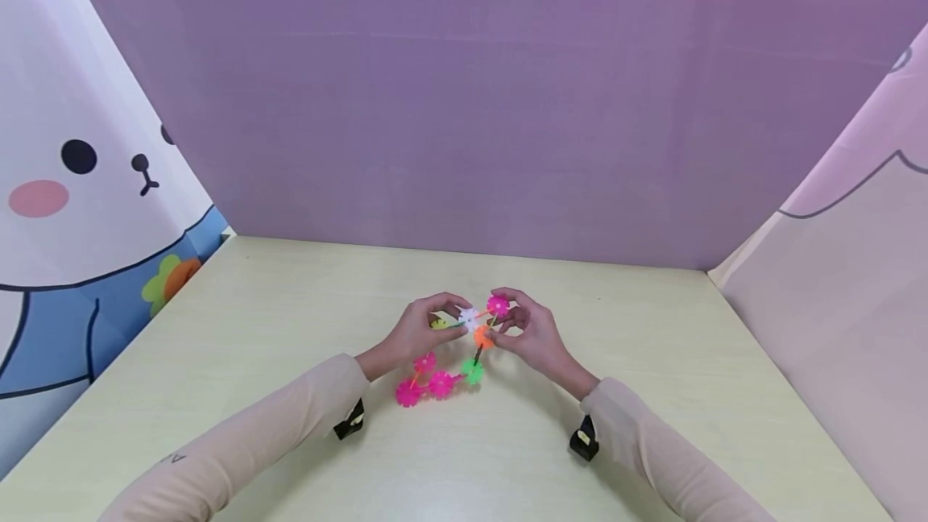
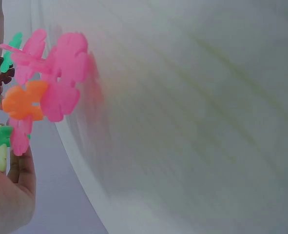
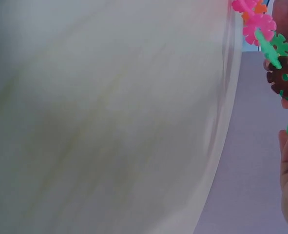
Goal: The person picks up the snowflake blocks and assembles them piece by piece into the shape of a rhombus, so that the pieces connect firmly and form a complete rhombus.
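A chain of slotted plastic snowflake discs in several colours is held up between both hands. My left hand (image 1: 424,327) pinches its left side, thumb and fingers around a yellow-green disc (image 1: 438,324) beside the white disc (image 1: 470,320). On the other side my right hand (image 1: 538,338) grips the chain, its upper fingers at a pink disc (image 1: 498,306) and its thumb at the orange disc (image 1: 482,336). Below hangs a green disc (image 1: 473,371), leading left to pink discs (image 1: 441,384). In the right wrist view a dark brown disc (image 3: 284,77) links the green and orange ones.
The pale wooden table (image 1: 507,474) lies under both arms. A purple cloth panel (image 1: 464,103) rises at its back edge. Printed cloth walls with a cartoon figure (image 1: 80,224) stand at the left, with a pink and beige one (image 1: 855,280) at the right.
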The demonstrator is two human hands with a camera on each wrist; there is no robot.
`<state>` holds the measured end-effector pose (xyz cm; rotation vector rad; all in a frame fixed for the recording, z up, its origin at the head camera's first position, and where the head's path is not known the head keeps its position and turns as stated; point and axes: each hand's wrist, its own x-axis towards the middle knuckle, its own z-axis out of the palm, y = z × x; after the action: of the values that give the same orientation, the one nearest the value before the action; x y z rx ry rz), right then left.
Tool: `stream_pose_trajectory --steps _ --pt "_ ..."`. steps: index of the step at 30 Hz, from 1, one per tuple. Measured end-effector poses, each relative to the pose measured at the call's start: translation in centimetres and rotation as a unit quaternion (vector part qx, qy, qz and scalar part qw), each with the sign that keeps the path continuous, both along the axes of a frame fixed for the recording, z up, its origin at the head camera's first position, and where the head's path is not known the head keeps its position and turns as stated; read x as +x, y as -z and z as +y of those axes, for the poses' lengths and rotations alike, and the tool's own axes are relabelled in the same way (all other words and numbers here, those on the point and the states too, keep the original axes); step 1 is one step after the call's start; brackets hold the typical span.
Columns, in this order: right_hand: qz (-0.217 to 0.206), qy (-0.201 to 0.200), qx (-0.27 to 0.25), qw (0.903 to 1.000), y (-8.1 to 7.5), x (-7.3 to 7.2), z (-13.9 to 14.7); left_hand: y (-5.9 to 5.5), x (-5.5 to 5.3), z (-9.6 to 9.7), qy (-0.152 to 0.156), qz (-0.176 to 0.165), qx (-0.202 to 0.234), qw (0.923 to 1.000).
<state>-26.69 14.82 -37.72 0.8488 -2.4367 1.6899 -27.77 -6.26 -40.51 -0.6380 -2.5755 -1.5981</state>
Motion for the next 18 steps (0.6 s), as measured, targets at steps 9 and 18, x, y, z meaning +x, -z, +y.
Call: stream_pose_trajectory --steps 9,18 --pt "-0.009 -0.001 -0.031 0.9995 0.54 -0.23 0.22 -0.08 -0.02 0.06 0.002 0.005 0.0 1.0" --pt "0.011 -0.007 -0.032 0.9994 0.36 -0.15 0.38 -0.31 0.09 0.11 0.005 0.003 0.002 1.0"
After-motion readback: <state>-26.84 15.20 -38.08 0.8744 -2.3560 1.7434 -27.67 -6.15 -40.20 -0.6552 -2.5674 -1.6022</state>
